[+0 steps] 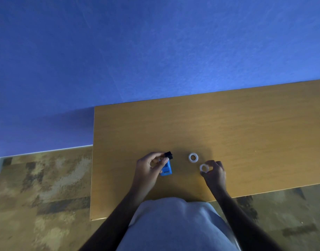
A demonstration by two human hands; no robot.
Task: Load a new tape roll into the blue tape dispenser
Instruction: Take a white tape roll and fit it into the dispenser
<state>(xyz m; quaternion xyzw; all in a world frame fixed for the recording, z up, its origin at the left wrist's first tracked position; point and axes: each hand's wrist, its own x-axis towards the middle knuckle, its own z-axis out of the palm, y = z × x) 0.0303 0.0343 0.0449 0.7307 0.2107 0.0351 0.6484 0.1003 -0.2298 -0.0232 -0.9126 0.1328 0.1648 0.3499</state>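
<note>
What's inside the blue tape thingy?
No roll shows inside the blue dispenser. The left hand covers part of it, hiding the rest. One tape roll is in the right hand.

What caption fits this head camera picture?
Left hand steadies the blue tape dispenser; right hand holds a tape roll.

A wooden table carries a blue tape dispenser and a tape roll beside it

Left hand: held palm-inward, fingers curled, thumb and fingertips pinched closed at the far end. Right hand: fingers curled, thumb and forefinger pinched closed. Both forearms were extended forward, angled slightly inward, bare to the frame edge.
</note>
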